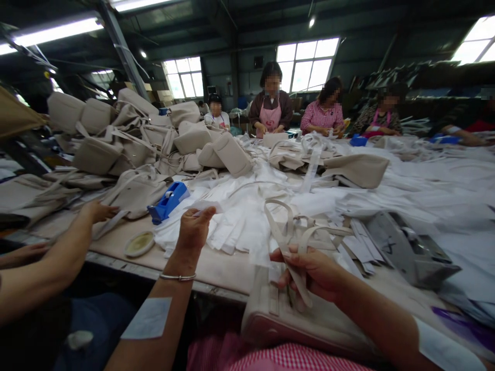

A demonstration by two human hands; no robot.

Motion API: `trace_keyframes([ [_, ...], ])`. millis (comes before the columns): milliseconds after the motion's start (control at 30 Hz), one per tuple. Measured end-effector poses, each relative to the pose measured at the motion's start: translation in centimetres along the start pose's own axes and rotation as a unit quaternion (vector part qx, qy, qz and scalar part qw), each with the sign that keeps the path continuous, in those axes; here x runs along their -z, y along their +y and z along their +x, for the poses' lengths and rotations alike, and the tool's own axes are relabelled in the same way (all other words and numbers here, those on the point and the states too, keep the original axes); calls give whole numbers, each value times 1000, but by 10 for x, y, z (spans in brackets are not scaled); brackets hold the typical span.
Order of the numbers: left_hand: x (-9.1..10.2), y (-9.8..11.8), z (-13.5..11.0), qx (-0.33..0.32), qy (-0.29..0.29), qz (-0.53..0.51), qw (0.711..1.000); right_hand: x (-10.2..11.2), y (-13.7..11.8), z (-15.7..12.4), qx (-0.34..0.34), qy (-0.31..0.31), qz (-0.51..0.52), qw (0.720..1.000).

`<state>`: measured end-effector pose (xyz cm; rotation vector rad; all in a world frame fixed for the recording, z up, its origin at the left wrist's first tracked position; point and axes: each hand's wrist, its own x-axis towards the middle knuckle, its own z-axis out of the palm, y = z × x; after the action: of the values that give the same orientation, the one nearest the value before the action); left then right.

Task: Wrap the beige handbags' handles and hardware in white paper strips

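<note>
My left hand (193,226) is raised over the table, its fingers pinched on a small white piece (207,207) of tape or paper, near a blue tape dispenser (168,201). A metal bangle circles that wrist. My right hand (309,270) is closed on a beige strap (286,239) that loops up from a beige bag (294,319) resting against my lap at the table's edge.
A neighbour's arm and hand (96,211) reach onto the table at left. A small yellow dish (139,243) sits near the edge. Beige bags (116,139) pile at left, white sheets (247,206) and straps cover the middle. Several people work at the far side.
</note>
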<state>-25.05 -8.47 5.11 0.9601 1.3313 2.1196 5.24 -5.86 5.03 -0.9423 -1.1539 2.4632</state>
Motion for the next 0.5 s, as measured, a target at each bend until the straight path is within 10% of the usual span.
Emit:
trace_keyframes([
  [300,38,20,-1,-39,45,-123,991,1,5,0,7,12,4,1000],
  [500,102,31,-31,9,95,-118,988,17,11,6,36,41,59,997],
])
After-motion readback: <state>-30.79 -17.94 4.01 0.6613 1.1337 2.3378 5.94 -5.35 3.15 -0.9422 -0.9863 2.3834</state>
